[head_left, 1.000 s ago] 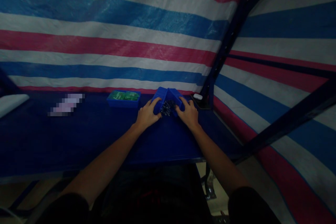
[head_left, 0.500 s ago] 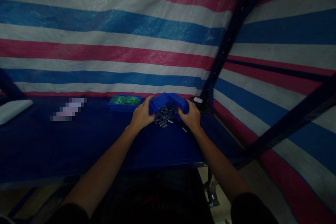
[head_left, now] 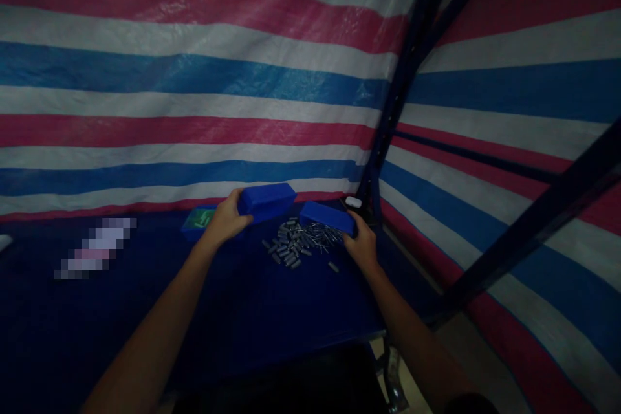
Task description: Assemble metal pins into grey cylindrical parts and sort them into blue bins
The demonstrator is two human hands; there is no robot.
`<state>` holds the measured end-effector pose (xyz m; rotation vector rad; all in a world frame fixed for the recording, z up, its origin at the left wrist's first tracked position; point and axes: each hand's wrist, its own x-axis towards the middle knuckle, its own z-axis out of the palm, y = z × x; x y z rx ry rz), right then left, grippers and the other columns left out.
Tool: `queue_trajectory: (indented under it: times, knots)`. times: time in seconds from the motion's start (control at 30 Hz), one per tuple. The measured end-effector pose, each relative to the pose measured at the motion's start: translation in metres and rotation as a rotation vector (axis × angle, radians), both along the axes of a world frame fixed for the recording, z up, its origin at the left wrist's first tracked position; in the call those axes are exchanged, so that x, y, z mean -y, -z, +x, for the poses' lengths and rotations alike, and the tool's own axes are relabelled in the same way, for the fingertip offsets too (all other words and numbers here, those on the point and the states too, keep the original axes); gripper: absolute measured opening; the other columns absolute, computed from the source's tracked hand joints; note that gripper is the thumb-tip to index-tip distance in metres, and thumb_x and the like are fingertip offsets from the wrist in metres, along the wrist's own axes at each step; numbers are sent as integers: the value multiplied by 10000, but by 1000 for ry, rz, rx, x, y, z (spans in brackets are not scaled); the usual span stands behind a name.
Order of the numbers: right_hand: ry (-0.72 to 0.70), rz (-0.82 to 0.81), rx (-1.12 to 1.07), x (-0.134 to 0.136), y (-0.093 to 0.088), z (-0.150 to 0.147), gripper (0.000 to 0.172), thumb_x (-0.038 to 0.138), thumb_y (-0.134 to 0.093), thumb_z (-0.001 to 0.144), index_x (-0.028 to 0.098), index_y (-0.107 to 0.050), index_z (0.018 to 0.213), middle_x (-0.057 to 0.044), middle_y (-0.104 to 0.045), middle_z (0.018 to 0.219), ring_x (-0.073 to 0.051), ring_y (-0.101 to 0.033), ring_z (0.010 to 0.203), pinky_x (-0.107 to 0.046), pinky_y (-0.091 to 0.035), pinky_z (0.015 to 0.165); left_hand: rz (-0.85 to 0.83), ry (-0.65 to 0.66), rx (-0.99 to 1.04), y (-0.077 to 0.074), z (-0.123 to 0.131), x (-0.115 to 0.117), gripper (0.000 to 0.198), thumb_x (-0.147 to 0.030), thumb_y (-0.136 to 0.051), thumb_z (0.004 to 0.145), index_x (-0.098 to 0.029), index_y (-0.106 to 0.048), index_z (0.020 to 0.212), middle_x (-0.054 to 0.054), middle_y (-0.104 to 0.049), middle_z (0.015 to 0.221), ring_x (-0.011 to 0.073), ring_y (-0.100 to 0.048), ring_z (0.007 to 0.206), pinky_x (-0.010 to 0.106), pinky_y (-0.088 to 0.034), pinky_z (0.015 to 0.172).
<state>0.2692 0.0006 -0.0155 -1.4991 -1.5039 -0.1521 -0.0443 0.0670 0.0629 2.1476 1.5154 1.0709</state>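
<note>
My left hand (head_left: 231,217) grips the end of a blue plastic bin (head_left: 268,202), raised above the table and tipped over. Its fingers are closed on the bin's left side. A second blue bin (head_left: 327,217) is held by my right hand (head_left: 361,239) at its right end, tilted over the pile. Between and below the bins lies a heap of small grey cylinders (head_left: 290,246) on the table. Thin metal pins or screws (head_left: 320,235), too small to name surely, lie to their right. One loose cylinder (head_left: 334,267) rests nearer to me.
Behind my left hand stands a blue bin (head_left: 192,225) with green packets (head_left: 206,217). A white case (head_left: 354,202) lies at the back right corner by a dark metal post (head_left: 388,123). A blurred-out paper (head_left: 97,249) is on the blue table (head_left: 272,310), left. Striped sheeting closes the back and right.
The two bins have moved apart, the left one to the left. The heap of cylinders and pins between them is larger and more exposed. My view has shifted somewhat.
</note>
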Motion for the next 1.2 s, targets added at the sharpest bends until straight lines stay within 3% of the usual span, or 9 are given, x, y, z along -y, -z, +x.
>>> queue_trajectory:
  times: [0.13,0.3,0.53,0.7,0.8,0.93,1.07,1.2]
  knots:
    - [26,-43,-32,-5,0,0,521,115,-438,604,149,-505,1119,-91,-615,1081,-215,-586,965,-344,-451,851,6,72,-97,4,22,-25,600,-168,-532,645,-109,-325,1205,115,-546,1134,228,-536,1043,385,-411,929]
    - [10,-14,-100,-12,2,3,532,104,-421,604,149,-473,1132,-105,-595,1125,-210,-585,986,-337,-459,834,-102,56,-113,22,40,-65,494,-217,-480,756,-68,-322,1199,160,-511,1184,216,-512,1095,345,-400,958]
    - [40,123,-307,-27,-10,8,377,235,-466,725,162,-405,1091,-137,-586,1145,-190,-571,1032,-325,-442,862,66,-49,-27,33,40,-90,565,-47,-399,723,-108,-279,1272,134,-490,1221,182,-463,1160,333,-365,996]
    - [225,147,-388,-66,-34,20,318,278,-429,753,152,-435,1045,-128,-619,1047,-191,-593,954,-300,-447,816,5,-98,-168,26,36,-103,402,-39,-392,704,-132,-473,1087,104,-579,1097,190,-522,1074,326,-398,949]
    - [310,22,-379,-97,-50,28,263,296,-445,736,153,-542,934,-97,-648,917,-193,-607,838,-278,-458,751,-54,-114,-274,20,32,-110,334,-66,-392,714,-140,-542,1003,95,-606,1070,196,-543,1041,307,-406,925]
    - [320,-304,-214,-128,-63,29,255,295,-497,708,185,-628,897,-79,-661,860,-218,-614,827,-301,-455,739,-134,-145,-404,14,27,-113,324,-130,-405,729,-164,-573,1004,86,-633,1046,213,-573,992,303,-441,852]
    - [346,-528,-63,-142,-58,23,286,313,-520,695,199,-656,919,-106,-663,866,-260,-623,836,-336,-458,713,-152,-170,-544,12,26,-111,338,-162,-409,728,-194,-593,1010,72,-653,1004,214,-591,947,292,-450,812]
    - [305,-673,-46,-150,-45,21,303,315,-506,684,172,-656,906,-123,-664,876,-266,-625,835,-318,-460,674,-43,-178,-794,13,24,-112,321,-169,-414,729,-119,-633,958,163,-635,982,268,-560,971,349,-412,864]
